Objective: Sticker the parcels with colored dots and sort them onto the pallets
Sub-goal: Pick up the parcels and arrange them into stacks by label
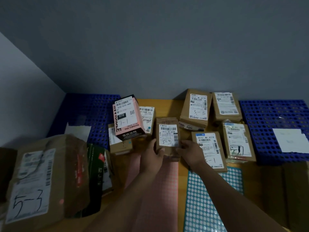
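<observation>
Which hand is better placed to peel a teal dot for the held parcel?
Probably the right hand: the teal sheet lies directly under its forearm. The left hand has its thumb across the parcel, so it could keep the grip.

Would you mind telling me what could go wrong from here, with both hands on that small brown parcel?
1. The pink box sits tilted on other parcels just left of the left hand; a nudge might topple it.
2. The held parcel reads 3-3, like another parcel behind, so a mix-up is possible.
3. The right hand and forearm cross the teal dot sheet and might drag it.
</observation>
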